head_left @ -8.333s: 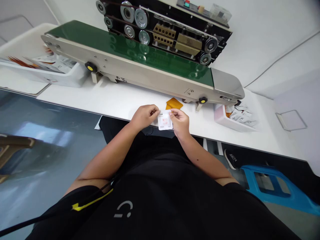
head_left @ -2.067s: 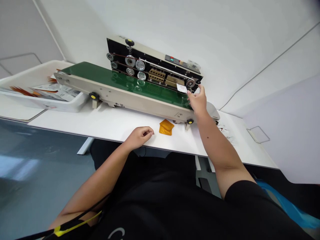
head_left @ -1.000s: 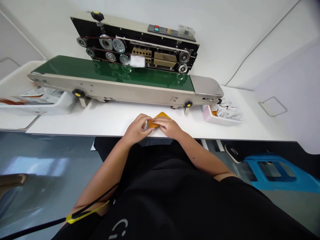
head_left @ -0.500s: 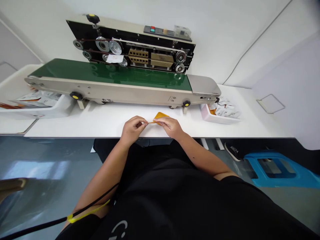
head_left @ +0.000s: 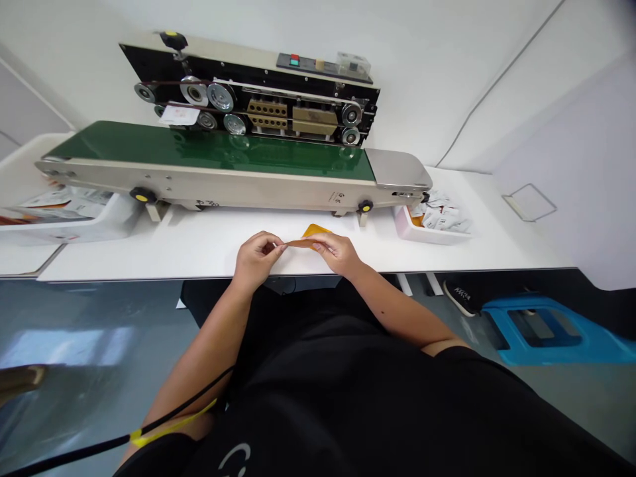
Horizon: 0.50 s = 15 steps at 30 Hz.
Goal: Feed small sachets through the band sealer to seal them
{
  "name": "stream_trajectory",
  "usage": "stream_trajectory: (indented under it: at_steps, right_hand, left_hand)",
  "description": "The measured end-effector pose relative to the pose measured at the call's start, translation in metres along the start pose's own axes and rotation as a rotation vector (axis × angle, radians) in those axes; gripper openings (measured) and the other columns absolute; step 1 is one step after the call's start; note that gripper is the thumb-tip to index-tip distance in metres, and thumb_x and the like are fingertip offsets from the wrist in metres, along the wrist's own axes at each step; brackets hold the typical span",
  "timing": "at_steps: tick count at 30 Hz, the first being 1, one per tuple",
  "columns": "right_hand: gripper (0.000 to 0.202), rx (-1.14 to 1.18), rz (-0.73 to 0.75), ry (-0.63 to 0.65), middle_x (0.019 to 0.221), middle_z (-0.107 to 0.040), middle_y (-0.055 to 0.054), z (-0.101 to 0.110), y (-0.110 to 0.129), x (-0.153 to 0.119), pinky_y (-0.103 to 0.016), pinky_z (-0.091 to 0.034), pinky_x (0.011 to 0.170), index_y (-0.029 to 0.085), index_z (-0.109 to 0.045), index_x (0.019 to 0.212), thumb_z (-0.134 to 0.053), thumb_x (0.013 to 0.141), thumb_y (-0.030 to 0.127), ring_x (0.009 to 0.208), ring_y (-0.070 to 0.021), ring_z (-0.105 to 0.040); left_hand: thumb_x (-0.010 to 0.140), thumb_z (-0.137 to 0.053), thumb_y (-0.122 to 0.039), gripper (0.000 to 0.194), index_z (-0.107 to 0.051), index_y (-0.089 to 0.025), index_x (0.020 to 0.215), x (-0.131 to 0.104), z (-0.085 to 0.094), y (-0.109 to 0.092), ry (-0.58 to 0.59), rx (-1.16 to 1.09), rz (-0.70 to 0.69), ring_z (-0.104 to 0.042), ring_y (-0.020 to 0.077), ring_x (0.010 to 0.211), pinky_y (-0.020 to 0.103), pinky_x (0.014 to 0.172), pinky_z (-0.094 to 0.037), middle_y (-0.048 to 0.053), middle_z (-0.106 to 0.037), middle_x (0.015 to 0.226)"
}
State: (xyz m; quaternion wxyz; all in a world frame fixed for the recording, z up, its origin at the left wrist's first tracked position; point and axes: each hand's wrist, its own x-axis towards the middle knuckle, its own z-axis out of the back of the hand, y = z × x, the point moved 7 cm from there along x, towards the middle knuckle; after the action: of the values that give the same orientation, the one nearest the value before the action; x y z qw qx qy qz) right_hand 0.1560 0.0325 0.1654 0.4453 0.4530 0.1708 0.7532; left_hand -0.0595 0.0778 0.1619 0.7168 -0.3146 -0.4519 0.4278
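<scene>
Between my hands, just above the front of the white table, a thin orange-brown packet [head_left: 298,243] is stretched edge-on. My left hand [head_left: 254,260] pinches its left end between thumb and fingers. The right end is gripped by my right hand [head_left: 340,254], whose thumb lies across it. A flat yellow-orange piece [head_left: 315,230] shows just beyond my right fingers; whether it joins the packet, I cannot tell. Behind stands a band sealing machine with a green conveyor belt [head_left: 288,158]. A white sachet [head_left: 179,115] is at its rollers on the left.
A white bin [head_left: 106,222] of packets stands at left, partly under the conveyor. Another white bin [head_left: 432,234], with several white sachets, is at right. The conveyor's black knob [head_left: 365,206] juts out beyond my right hand. A blue stool [head_left: 507,354] is on the floor at right.
The white sachet has travelled left along the sealing machine. The packet between my hands is turned so that more of its face shows, and my hands are slightly farther apart.
</scene>
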Motion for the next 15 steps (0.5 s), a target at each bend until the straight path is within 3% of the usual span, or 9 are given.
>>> stream_trajectory:
  at_steps: [6, 15]
  right_hand:
    - [0.031, -0.059, -0.057, -0.018, 0.111, -0.08, -0.004, -0.0017, -0.0069, -0.0011, -0.036, -0.063, 0.089, 0.027, -0.076, 0.12, -0.053, 0.103, 0.04, 0.094, -0.0196, -0.076]
    - [0.033, -0.022, -0.077, -0.013, 0.112, -0.079, -0.007, -0.0018, -0.0055, -0.002, -0.036, -0.063, 0.09, 0.025, -0.073, 0.122, -0.053, 0.102, 0.041, 0.096, -0.0204, -0.076]
  left_hand:
    - [0.087, -0.074, -0.039, 0.02, -0.069, -0.02, 0.08, -0.0002, 0.0008, 0.0006, -0.008, -0.006, 0.003, -0.054, 0.0135, 0.068, 0.027, 0.064, -0.043, 0.002, -0.065, 0.081]
    - [0.087, -0.074, -0.04, 0.022, -0.066, -0.02, 0.079, -0.0003, 0.0002, 0.0046, 0.002, -0.022, -0.002, -0.054, 0.0138, 0.068, 0.027, 0.064, -0.044, 0.002, -0.063, 0.079]
